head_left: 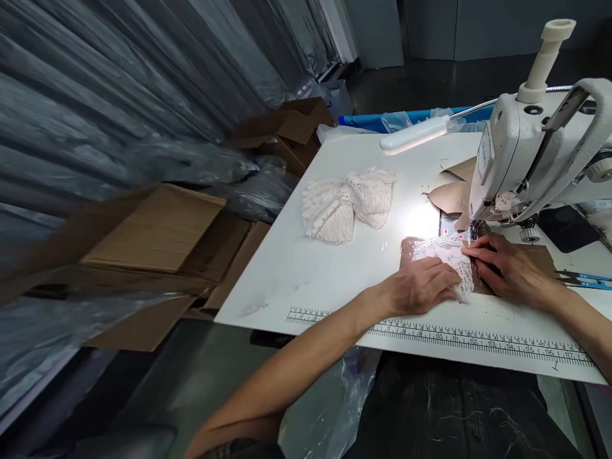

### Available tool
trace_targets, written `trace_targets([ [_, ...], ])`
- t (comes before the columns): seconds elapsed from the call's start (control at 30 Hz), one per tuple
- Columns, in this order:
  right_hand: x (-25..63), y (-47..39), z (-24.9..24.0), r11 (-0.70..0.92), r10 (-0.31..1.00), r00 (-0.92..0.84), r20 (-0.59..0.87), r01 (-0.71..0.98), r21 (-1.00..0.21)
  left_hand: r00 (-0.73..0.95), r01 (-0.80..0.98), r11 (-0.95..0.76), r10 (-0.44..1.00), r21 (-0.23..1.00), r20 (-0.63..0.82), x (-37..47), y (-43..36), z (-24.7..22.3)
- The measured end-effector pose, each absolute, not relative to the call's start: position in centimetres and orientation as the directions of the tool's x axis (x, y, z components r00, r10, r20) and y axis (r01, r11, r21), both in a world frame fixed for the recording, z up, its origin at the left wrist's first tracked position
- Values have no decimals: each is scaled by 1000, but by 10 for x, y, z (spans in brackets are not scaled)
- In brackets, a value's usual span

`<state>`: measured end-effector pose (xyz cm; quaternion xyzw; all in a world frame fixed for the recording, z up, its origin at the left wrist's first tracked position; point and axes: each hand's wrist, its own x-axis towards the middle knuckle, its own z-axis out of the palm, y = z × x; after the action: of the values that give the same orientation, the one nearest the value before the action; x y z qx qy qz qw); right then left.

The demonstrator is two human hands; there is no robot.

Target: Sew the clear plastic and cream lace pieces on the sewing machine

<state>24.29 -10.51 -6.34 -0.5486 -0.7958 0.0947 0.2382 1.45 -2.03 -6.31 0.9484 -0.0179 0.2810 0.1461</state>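
A piece of white lace fabric (444, 254) lies at the needle area of a white sewing machine (502, 150), over a brown plate on the table. My left hand (423, 285) rests on the lace with its fingers curled together over the near edge. My right hand (509, 266) is just below the presser foot (473, 231), its fingertips closed at the right edge of the lace; the thumb is partly tucked under. To the left, a gathered bundle of cream lace pieces (329, 207) sits on the table, apart from both hands.
A ruler strip (440, 336) runs along the front edge of the white table (277, 274). Blue-handled thread snips (586, 280) and a dark flat object (568, 228) lie at right. Brown paper pieces (452, 196) lie behind the needle, under a lamp (415, 135). Cardboard boxes (153, 229) stand left.
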Motion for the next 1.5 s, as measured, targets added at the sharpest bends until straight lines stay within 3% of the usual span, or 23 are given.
trace_targets([
  [0.07,243,-107,-67,400,906,-286,311,819,-412,861,-139,-964,-5,226,508,14,-20,-62],
  [0.23,241,-110,-67,408,899,-300,319,838,-363,880,-169,-947,-22,272,474,9,-15,-56],
  [0.5,241,-112,-66,369,915,-229,333,810,-456,800,-168,-883,138,439,583,13,-18,-53],
  [0.73,238,-113,-64,394,904,-273,329,830,-394,787,-186,-943,26,277,616,18,-19,-60],
  [0.87,239,-115,-63,399,905,-268,331,804,-442,838,-219,-920,-6,325,546,15,-18,-62],
  [1.07,239,-114,-64,321,933,-162,323,781,-536,798,-240,-940,-48,243,601,14,-16,-64],
  [1.3,240,-112,-61,307,939,-155,306,780,-546,867,-224,-949,-90,222,491,12,-15,-65],
  [1.5,239,-114,-59,382,914,-230,334,761,-525,800,-286,-924,-85,254,593,14,-21,-63],
])
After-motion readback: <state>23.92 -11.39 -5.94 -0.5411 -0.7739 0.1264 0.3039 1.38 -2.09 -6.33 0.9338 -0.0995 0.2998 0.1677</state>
